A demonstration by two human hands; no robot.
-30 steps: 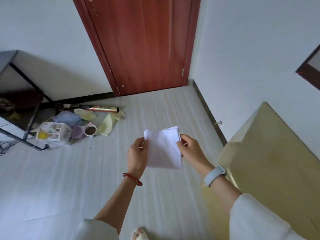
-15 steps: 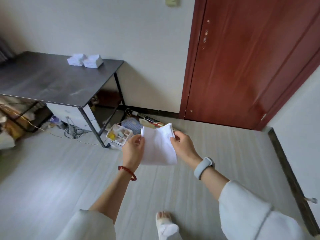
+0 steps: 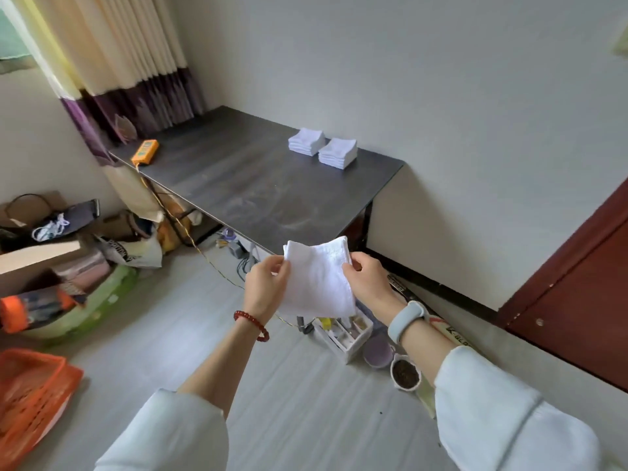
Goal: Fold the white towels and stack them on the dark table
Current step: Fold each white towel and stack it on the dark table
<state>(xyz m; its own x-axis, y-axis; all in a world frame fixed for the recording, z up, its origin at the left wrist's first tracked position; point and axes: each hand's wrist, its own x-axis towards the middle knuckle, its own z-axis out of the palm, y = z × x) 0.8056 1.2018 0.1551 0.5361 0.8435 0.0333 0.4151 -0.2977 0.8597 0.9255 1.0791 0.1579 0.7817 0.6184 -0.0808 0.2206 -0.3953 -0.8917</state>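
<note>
Both hands pinch a folded white towel (image 3: pixel 319 278) in the air just in front of the dark table (image 3: pixel 258 185): left hand (image 3: pixel 266 287) grasping its left edge, right hand (image 3: pixel 368 278) its right. Two towel stacks (image 3: pixel 323 147) sit at the table's far edge by the wall.

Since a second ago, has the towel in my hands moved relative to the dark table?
Yes. The white towel held between the left hand and right hand now overlaps the dark table's near corner; a second ago it hung by the red door, well right of the table.
</note>
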